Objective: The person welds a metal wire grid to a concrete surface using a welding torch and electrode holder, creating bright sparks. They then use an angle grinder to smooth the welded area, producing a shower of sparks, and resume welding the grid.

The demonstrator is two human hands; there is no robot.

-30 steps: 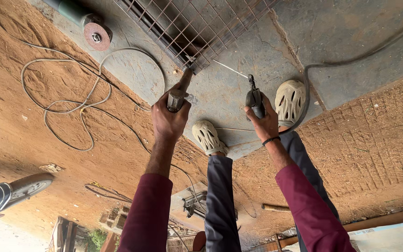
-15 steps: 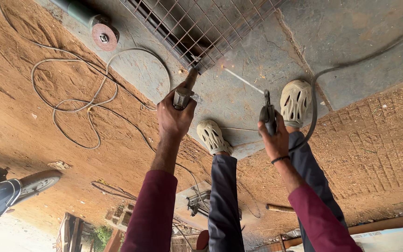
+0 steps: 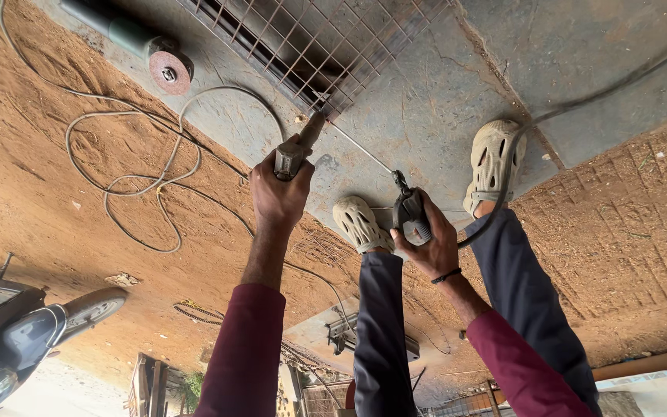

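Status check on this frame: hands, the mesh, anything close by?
Left hand grips a hammer at the wire mesh edge. Right hand holds the electrode holder, rod reaching the same corner. Angle grinder and cable lie nearby.

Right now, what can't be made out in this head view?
- Rod tip where it meets the wire mesh panel: too small to tell contact.
- Tool handle inside the left hand: hidden by fingers.
- Holder body in the right hand: partly covered by the grip.
- Angle grinder: body cut off by the top edge.
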